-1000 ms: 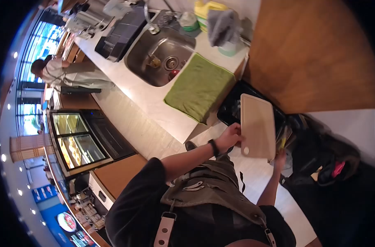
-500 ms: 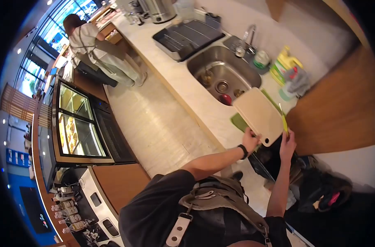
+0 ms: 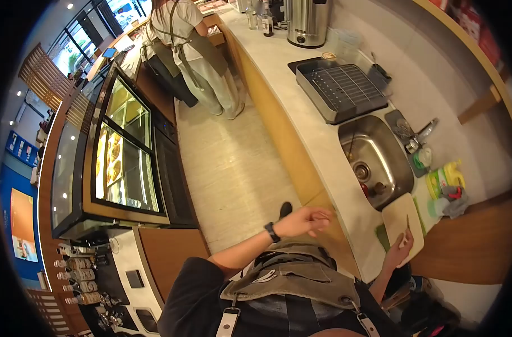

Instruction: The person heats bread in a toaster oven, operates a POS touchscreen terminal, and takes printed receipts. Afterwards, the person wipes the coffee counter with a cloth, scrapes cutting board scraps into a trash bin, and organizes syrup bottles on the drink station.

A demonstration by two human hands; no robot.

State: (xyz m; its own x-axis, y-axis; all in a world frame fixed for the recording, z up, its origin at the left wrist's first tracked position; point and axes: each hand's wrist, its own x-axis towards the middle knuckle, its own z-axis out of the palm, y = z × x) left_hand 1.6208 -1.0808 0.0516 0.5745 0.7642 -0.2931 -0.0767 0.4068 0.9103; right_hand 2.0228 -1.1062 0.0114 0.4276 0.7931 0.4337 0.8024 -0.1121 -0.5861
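Note:
My left hand (image 3: 307, 221), with a dark watch on its wrist, is in the air over the floor in front of the counter. It holds nothing, and its fingers are loosely bent and apart. At the lower right, my right hand (image 3: 401, 250) is closed around a small knife (image 3: 407, 223), its blade pointing up and away from me over the beige cutting board (image 3: 395, 220). Most of the knife's handle is hidden by my fingers. Under the board a green cloth or mat (image 3: 383, 238) sticks out, beside the sink (image 3: 403, 175).
A red round item (image 3: 364, 189) lies in the sink. Behind are a dish rack (image 3: 343, 87) and a steel urn (image 3: 307, 23). A yellow-green bottle (image 3: 445, 178) stands near the wall. Two people in aprons (image 3: 191, 56) stand beyond the display case (image 3: 126, 154).
My left hand has let go of the cutting board and moved left, off the counter. My right hand has brought the knife over the board. The view has swung left.

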